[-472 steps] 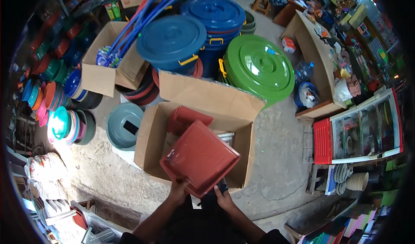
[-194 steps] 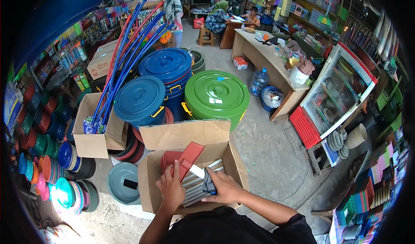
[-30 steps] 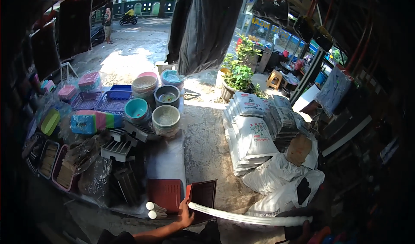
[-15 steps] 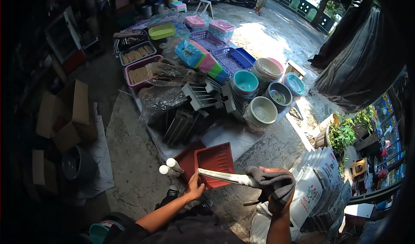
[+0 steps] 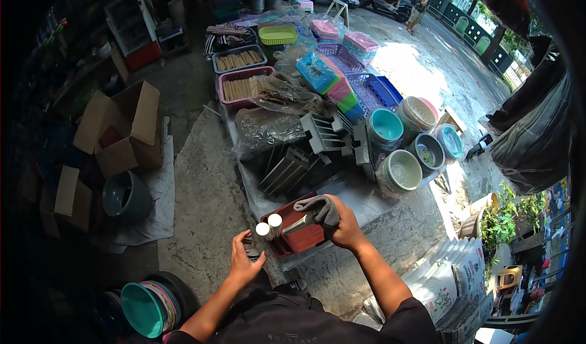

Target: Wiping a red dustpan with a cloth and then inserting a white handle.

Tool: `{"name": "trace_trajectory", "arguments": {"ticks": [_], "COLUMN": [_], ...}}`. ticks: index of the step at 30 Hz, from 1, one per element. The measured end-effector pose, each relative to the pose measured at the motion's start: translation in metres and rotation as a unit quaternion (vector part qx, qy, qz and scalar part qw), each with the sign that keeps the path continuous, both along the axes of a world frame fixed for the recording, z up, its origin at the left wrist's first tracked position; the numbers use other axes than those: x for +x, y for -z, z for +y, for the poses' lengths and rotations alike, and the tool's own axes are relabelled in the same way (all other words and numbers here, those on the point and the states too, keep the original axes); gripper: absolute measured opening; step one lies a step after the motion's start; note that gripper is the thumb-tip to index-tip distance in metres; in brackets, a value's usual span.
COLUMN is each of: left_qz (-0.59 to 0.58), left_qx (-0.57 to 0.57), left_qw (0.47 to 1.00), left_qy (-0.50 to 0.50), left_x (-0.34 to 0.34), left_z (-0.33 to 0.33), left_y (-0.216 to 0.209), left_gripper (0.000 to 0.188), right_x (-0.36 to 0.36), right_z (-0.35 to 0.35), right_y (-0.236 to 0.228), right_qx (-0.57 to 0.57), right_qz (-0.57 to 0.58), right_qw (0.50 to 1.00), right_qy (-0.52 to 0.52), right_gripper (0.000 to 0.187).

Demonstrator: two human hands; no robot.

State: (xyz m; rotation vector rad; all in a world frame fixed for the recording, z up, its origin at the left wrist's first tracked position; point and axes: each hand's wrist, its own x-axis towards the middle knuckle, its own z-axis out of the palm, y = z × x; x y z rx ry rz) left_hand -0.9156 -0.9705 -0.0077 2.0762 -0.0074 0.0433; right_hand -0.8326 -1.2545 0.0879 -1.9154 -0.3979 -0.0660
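By the red plastic dustpan [image 5: 306,239], the left hand [image 5: 244,260] has let go (fingers apart); the right hand [image 5: 346,226], clamping grey cloth [image 5: 320,208], apparently steadies the white tubular handle [image 5: 297,224] alone.

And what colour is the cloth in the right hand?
The cloth in the right hand is dark grey, seen best in the head view.

The concrete floor [image 5: 198,179] is mostly shaded, while the pavement outside [image 5: 394,66] is lit by sun. A glass-fronted cabinet [image 5: 133,22] is seen at upper left; the road [image 5: 441,51] is bordered by a green wall [image 5: 450,16].
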Motion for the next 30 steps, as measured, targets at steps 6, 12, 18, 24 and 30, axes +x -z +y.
{"name": "trace_trajectory", "arguments": {"ticks": [6, 12, 18, 24, 30], "left_qz": [-0.048, -0.038, -0.036, -0.022, -0.022], "left_qx": [0.013, 0.019, 0.014, 0.016, 0.006], "left_qw": [0.997, 0.993, 0.993, 0.992, 0.994], "left_qy": [0.063, 0.106, 0.113, 0.121, 0.106], "left_x": [0.035, 0.046, 0.046, 0.05, 0.047], "left_z": [-0.008, -0.007, -0.008, -0.011, -0.01], "left_y": [0.004, 0.01, 0.011, 0.011, 0.015], "left_gripper": [0.087, 0.083, 0.07, 0.066, 0.074], "right_x": [0.014, 0.015, 0.009, 0.004, -0.009], "right_z": [0.015, 0.028, 0.05, 0.046, 0.037], "right_y": [0.023, 0.043, 0.038, 0.037, 0.013], "right_qx": [-0.003, -0.003, -0.002, -0.03, -0.001], "right_qz": [-0.006, 0.02, 0.041, 0.016, 0.017], "right_qw": [1.0, 1.0, 0.999, 0.999, 0.999], "right_qy": [-0.002, 0.004, -0.03, -0.02, 0.027], "right_gripper": [0.044, 0.054, 0.059, 0.061, 0.065]}}
